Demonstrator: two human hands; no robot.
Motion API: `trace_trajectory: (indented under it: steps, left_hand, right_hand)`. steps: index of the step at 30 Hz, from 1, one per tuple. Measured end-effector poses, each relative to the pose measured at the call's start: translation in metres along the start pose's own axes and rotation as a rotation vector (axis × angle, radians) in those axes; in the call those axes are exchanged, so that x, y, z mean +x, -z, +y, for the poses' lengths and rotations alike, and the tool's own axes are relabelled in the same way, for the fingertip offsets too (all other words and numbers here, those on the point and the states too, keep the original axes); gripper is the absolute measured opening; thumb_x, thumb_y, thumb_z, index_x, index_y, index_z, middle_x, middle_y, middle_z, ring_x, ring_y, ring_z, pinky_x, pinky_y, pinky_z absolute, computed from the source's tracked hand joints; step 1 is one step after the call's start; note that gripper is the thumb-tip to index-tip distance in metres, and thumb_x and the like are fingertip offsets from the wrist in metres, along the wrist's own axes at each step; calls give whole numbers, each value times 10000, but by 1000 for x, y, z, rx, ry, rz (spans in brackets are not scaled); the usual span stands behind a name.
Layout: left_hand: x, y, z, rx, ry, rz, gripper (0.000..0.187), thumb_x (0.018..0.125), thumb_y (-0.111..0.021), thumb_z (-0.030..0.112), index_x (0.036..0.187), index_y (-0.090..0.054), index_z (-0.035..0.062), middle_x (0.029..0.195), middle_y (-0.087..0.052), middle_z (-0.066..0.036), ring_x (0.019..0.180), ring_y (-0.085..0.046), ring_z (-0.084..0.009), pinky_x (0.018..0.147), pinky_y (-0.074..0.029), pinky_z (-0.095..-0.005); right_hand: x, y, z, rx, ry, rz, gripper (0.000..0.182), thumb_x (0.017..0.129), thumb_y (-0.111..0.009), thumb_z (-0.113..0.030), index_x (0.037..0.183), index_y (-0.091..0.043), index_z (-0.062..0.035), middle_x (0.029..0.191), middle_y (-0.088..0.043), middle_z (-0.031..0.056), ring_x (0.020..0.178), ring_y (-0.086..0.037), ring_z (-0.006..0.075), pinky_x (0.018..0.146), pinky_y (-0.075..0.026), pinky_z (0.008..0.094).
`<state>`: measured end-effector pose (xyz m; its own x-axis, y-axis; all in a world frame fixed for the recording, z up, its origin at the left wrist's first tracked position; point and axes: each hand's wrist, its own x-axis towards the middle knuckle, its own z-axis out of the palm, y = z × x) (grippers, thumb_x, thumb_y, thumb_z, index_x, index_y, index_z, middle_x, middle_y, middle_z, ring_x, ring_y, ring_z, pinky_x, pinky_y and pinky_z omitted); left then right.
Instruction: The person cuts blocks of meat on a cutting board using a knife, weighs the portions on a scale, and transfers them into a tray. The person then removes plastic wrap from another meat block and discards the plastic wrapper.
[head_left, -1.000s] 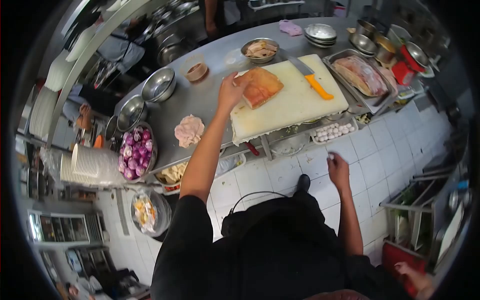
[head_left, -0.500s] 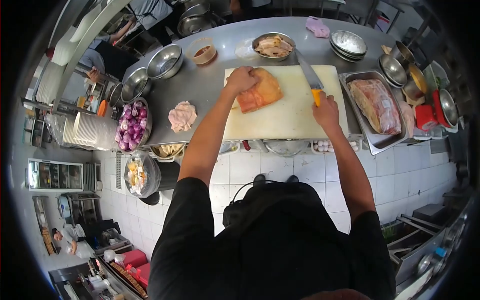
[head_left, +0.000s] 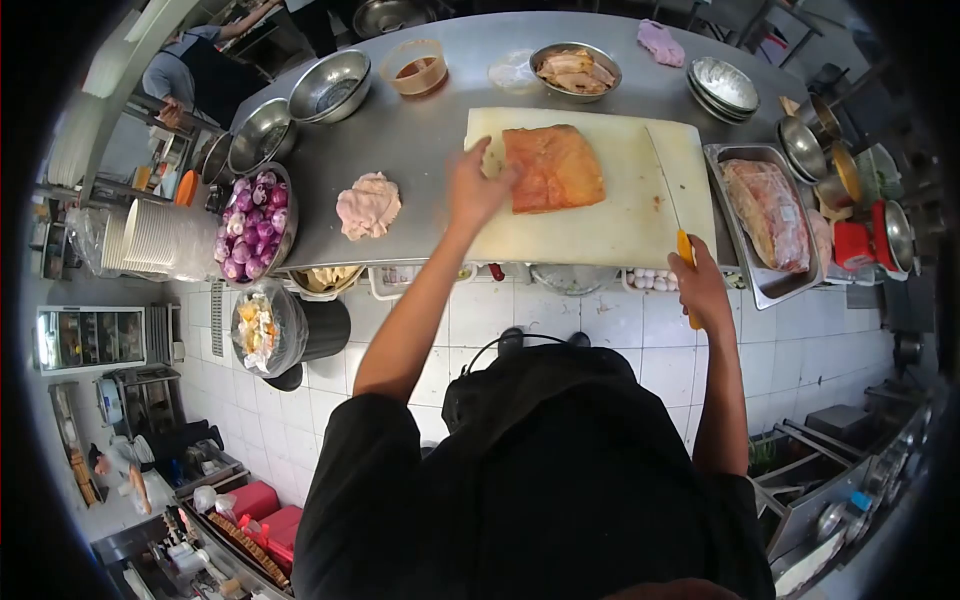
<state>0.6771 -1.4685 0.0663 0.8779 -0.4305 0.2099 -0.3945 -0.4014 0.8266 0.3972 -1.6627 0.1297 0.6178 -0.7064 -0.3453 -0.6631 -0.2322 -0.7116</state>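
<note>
A slab of orange-brown meat [head_left: 555, 170] lies flat on the white cutting board [head_left: 590, 237]. My left hand [head_left: 478, 188], a little blurred, is at the slab's left edge with thumb and fingers spread and nothing in its grasp. At the board's front right corner, my right hand [head_left: 703, 285] grips the yellow handle of a kitchen knife [head_left: 685, 248]. Its blade, seen almost edge-on, points away from me over the right side of the board. Small scraps dot the board near the blade.
A bowl of sliced meat [head_left: 575, 72] stands behind the board. To the right sits a metal tray [head_left: 763, 290] with a large wrapped piece of meat. On the left are a pink cloth [head_left: 369, 206], a bowl of purple onions [head_left: 253, 225], steel bowls [head_left: 330, 87] and a sauce tub [head_left: 414, 68].
My left hand has let go of the slab, which now lies turned and flatter on the board. My right hand has drawn the knife back toward me, its blade now edge-on.
</note>
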Motion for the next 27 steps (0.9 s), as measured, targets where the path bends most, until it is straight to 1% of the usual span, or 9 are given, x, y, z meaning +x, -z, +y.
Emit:
trace_trajectory:
  steps: [1,5,9,12,15,17,18,23,27]
  left_hand:
    - [-17,-7,2,-40,59,31,653,735,-755,203,1297,-504,-15,1212,-577,-235,1095,-597,-330,917,-488,-373]
    - [-52,-24,30,-608,180,-81,617,724,-758,96,1269,-496,-29,1178,-582,-225,1075,-591,-332,905,-487,-383]
    - [-59,-48,12,-290,152,90,572,720,-749,44,1227,-505,-63,1159,-576,-220,1035,-580,-362,891,-480,-395]
    - [-68,-50,5,-248,12,184,607,743,-753,40,1284,-492,-45,1139,-592,-162,982,-623,-229,767,-539,-306]
    - [-79,-38,7,-292,74,114,596,711,-741,52,1243,-499,-65,1168,-564,-241,1095,-539,-392,956,-440,-402]
    - [-84,-28,4,-143,-1,170,589,774,-734,94,1294,-489,-38,1189,-570,-152,1025,-594,-225,773,-518,-312]
    - [-80,-21,2,-142,-1,168,589,774,-734,94,1294,-489,-38,1189,-570,-152,1025,-594,-225,773,-518,-312]
    - [-29,16,-26,-355,32,217,615,771,-745,192,1294,-501,-20,1254,-559,-160,1092,-582,-276,871,-483,-322]
    - [9,19,18,-28,-228,-20,645,768,-722,303,1281,-506,-24,1265,-523,-232,1195,-479,-358,1011,-388,-424]
  right_hand:
    - [-7,0,-4,44,-64,-37,532,862,-520,-182,1360,-388,-53,662,-523,61,461,-503,130,377,-405,287]
    - [-11,-3,-1,64,-147,-75,496,868,-463,-141,1345,-394,-20,735,-568,119,467,-544,168,397,-444,310]
    - [-10,-7,14,76,-186,-98,489,878,-443,-129,1354,-392,-34,743,-555,104,488,-549,161,401,-444,291]
    - [-23,-11,8,92,-171,-79,519,884,-430,-111,1397,-357,-71,754,-550,97,493,-539,146,395,-435,273]
    - [-28,-10,6,109,-159,-53,576,892,-420,-97,1453,-293,-129,758,-546,89,481,-515,132,390,-425,256]
    - [-25,-8,11,105,-150,-72,534,911,-393,-99,1438,-305,-123,753,-548,89,457,-514,134,360,-424,266]
    - [-25,-7,10,106,-151,-72,534,911,-393,-99,1438,-305,-123,753,-548,89,457,-514,134,360,-424,266]
    - [-34,-7,12,153,-181,-85,513,878,-406,-70,1387,-356,-104,772,-549,90,470,-539,148,360,-439,278]
    - [-38,-10,20,215,-195,-86,501,868,-427,-77,1364,-366,-105,780,-554,95,467,-547,156,358,-443,284]
